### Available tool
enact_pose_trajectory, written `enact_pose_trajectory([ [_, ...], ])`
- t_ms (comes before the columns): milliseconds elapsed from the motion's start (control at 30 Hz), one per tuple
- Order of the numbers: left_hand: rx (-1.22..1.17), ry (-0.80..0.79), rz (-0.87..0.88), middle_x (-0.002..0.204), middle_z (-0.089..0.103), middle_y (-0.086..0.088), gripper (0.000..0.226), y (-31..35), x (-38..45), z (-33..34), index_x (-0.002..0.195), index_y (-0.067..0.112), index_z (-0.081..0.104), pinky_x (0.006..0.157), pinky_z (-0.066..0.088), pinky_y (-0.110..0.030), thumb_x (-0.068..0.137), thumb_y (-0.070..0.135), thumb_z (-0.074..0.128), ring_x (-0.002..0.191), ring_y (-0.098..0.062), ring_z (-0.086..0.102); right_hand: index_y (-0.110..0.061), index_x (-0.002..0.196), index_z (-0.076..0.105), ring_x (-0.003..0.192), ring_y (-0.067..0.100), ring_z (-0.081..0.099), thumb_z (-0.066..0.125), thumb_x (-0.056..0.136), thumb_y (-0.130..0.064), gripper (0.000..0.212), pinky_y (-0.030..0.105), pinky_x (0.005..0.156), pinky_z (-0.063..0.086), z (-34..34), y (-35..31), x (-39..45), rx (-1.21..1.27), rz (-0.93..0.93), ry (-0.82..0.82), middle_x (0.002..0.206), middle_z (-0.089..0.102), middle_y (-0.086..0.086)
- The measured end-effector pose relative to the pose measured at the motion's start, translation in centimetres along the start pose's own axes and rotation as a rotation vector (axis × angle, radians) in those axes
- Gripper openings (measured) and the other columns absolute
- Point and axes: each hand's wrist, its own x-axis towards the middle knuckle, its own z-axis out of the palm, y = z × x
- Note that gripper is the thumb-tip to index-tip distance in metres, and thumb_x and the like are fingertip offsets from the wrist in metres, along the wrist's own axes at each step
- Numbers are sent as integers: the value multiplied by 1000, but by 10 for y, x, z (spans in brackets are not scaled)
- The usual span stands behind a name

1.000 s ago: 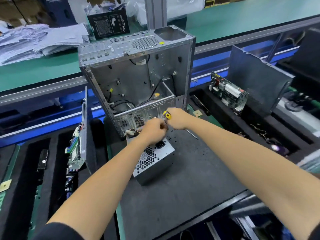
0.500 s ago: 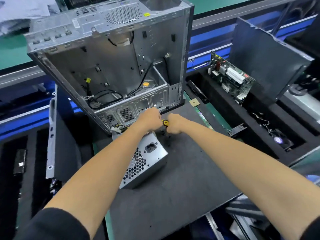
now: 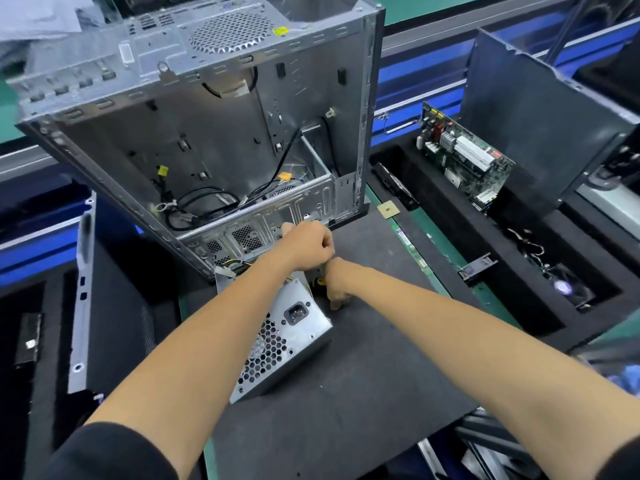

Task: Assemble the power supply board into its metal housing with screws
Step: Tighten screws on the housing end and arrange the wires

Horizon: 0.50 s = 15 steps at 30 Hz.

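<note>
The silver power supply (image 3: 280, 336) lies on the black mat (image 3: 349, 396), its socket and vent grille facing up and its wire bundle at the far end. Just behind it stands the open metal case (image 3: 207, 133) with loose cables inside. My left hand (image 3: 308, 242) is a curled fist against the case's lower front rail; what it holds is hidden. My right hand (image 3: 337, 289) is just below it at the power supply's far right corner, fingers pointing down, gripping a yellow-handled screwdriver (image 3: 320, 281) of which only a bit of the handle shows.
A green circuit board (image 3: 464, 157) leans in the foam tray at right, against a dark side panel (image 3: 540, 126). A fan (image 3: 562, 289), a small chip (image 3: 388, 211) and a memory stick (image 3: 408, 240) lie near the mat's right edge. Another panel (image 3: 81, 296) stands at left.
The view has closed in on the case. My hands met at the screwdriver; now the left fist is up at the case rail and the right hand has dropped beside the power supply.
</note>
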Motion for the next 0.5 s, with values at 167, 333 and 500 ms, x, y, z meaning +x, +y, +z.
enact_pose_trajectory([
  [167,15,9,3,89,71,5,19,0,-1,1,82,11,72,80,26,-31,89,16,55,90,-14,58,-18,68,44,57,14,37,53,92,-19,26,21,42,25,4,-3,5,8,51,25,68,39,0],
  [333,-45,66,-22,90,68,5,16,-1,-9,-6,85,15,70,94,34,-39,90,15,54,94,-19,58,-8,87,60,55,20,50,66,77,-11,12,25,45,40,-11,9,-8,176,66,85,75,57,9],
  [500,-350,347,-52,101,57,-2,29,-4,-28,-24,105,11,58,78,42,-27,83,-6,49,88,-17,51,-6,70,51,43,20,43,68,77,-8,19,19,40,33,-54,28,-31,340,114,297,56,51,10],
])
